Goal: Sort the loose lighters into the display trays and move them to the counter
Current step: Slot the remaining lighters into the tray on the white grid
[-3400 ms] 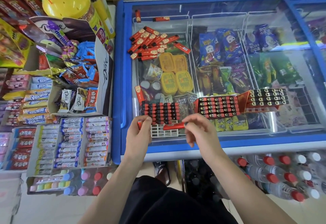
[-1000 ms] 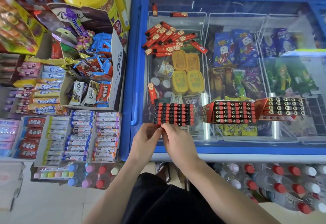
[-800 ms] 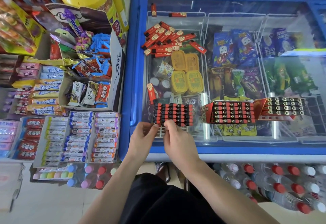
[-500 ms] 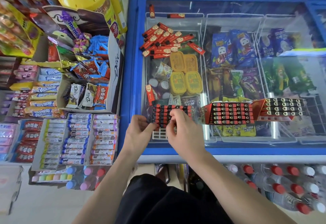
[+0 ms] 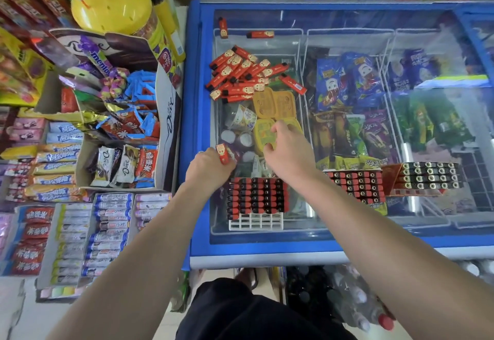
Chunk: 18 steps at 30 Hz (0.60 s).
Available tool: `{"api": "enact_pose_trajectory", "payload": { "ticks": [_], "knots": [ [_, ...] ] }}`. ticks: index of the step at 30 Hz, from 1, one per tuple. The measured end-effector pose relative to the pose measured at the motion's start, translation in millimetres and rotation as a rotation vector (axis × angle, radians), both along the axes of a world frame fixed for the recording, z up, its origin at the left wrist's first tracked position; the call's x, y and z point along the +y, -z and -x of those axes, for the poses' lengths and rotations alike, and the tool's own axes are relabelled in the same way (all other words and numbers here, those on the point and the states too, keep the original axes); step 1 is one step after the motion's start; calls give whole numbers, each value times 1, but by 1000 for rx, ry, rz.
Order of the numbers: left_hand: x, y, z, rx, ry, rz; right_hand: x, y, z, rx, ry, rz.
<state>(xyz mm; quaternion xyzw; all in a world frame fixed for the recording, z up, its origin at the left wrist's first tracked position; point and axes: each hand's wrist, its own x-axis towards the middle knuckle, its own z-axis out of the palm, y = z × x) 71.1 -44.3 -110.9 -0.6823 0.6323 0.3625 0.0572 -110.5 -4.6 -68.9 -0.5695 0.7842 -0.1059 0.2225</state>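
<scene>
Left hand point(image 5: 207, 168): fingers curled round one red lighter point(image 5: 224, 153), which stands up out of the fist just beyond the near tray's far left corner.

Right hand point(image 5: 287, 149): stretched out over the freezer lid point(image 5: 347, 235) towards the heap, fingers loosely bent, nothing held that I can see.

Near tray point(image 5: 255, 203): white plastic grid, lying on the glass just in front of both hands. Its rows are filled with lighters, heads up, except the nearest rows, where bare white cells show. I judge a few slots still want filling.

Filled trays: one point(image 5: 357, 187) to the right of the near tray, another point(image 5: 427, 179) further right in a red card sleeve. Both look full.

Loose lighters point(image 5: 240, 72): a heap on the far left of the lid, well apart from the hands. Two strays beyond it, one upright point(image 5: 223, 28), one flat point(image 5: 260, 34).

Handling, as I judge it: each lighter light, rigid, smooth-skinned, so apt to skate on the glass. I would pinch one across its flat sides near the middle, then drop it base first into a cell. The tray looks stiff but top-heavy when full; I would lift it by both short ends and keep it level.
</scene>
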Motion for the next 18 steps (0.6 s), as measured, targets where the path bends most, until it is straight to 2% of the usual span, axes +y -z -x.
{"api": "enact_pose_trajectory", "payload": {
  "ticks": [3, 5, 10, 14, 18],
  "knots": [
    [-7, -1, 10, -182, 130, 42, -14, 3, 6, 3, -1, -53],
    [-12, 2, 14, -230, 208, 96, -25, 7, 12, 23, -6, -112],
    [-34, 2, 23, -267, 433, 170, -66, 13, 39, 100, -8, -235],
    [-61, 2, 31, -206, 470, 199, -110, 19, 61, 173, -12, -231],
    [-89, 3, 36, -232, 541, 232, -146, 31, 75, 266, -34, -268]
  ]
}}
